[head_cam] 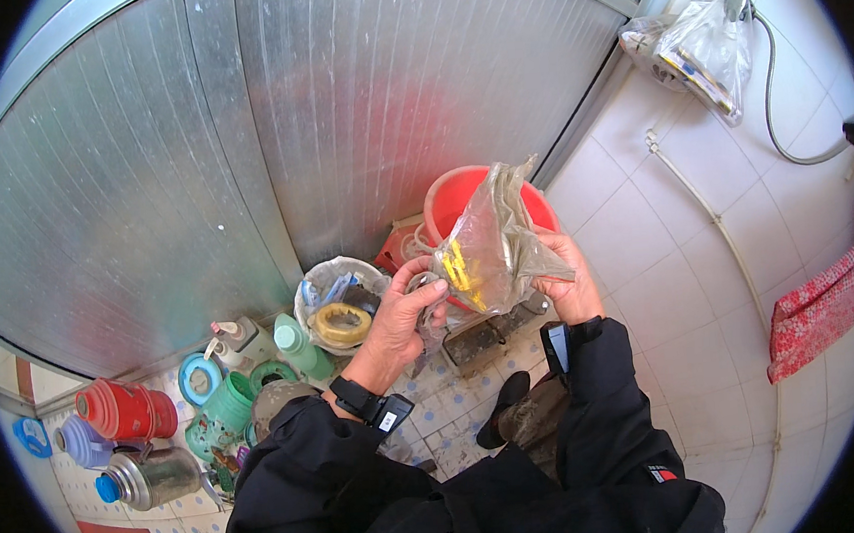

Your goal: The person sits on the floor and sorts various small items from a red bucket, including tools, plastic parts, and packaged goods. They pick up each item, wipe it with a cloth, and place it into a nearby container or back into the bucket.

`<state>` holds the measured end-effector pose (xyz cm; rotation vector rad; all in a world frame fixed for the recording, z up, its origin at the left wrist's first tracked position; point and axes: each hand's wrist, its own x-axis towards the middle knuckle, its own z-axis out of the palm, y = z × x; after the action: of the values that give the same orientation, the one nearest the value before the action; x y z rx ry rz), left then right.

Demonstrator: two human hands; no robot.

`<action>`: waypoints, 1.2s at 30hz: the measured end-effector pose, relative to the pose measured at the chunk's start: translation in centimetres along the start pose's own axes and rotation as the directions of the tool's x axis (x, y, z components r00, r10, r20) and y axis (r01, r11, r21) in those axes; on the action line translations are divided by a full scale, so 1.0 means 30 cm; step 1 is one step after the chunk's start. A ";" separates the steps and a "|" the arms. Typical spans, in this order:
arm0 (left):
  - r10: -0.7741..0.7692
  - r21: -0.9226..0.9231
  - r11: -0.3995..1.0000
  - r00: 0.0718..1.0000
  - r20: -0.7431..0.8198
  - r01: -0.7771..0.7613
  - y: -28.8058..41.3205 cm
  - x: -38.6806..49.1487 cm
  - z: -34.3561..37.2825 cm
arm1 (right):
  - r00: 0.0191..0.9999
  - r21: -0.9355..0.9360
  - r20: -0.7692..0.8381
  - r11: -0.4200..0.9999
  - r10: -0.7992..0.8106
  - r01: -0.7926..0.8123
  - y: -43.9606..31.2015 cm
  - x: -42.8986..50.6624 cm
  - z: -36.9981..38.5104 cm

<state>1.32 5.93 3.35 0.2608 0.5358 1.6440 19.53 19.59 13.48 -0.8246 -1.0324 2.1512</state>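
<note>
A clear, wrinkled plastic bag [497, 261] with yellow printing is stretched between my two hands. My left hand [404, 313] pinches crumpled plastic at the bag's left end. On the other side my right hand [567, 275] grips the gathered plastic, its fingers partly hidden behind it. Whether anything lies inside the bag I cannot tell. Behind and below it stands a red plastic bucket [459, 190], partly covered by the bag. Left of my left hand is a lined waste bin [303, 305] holding a yellowish ring-shaped object [340, 324] and crumpled packaging.
Ribbed translucent panels [384, 84] rise in front. Thermos flasks, a red one [125, 409] and a metal one [152, 479], are at left near a green bottle [303, 347]. A filled plastic bag [694, 55] hangs by the shower hose [775, 93]. A red patterned cloth [816, 306] hangs at right.
</note>
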 end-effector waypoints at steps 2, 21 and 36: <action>0.009 0.002 1.000 1.000 -0.003 -0.009 0.001 -0.002 -0.004 | 0.999 0.012 0.002 0.999 -0.046 0.046 0.018 -0.006 -0.005; -0.037 0.041 0.998 0.995 -0.090 0.041 -0.014 0.024 -0.018 | 0.972 0.265 0.231 0.960 0.031 -0.094 0.078 0.148 -0.175; 0.247 0.744 0.640 0.968 0.041 -0.194 0.076 -0.122 0.008 | 0.980 0.104 0.194 0.994 -0.040 0.020 0.159 0.131 -0.060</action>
<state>0.01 2.25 5.15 0.9189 1.2743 1.5878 17.23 20.84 7.61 -0.5544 -1.0149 2.2731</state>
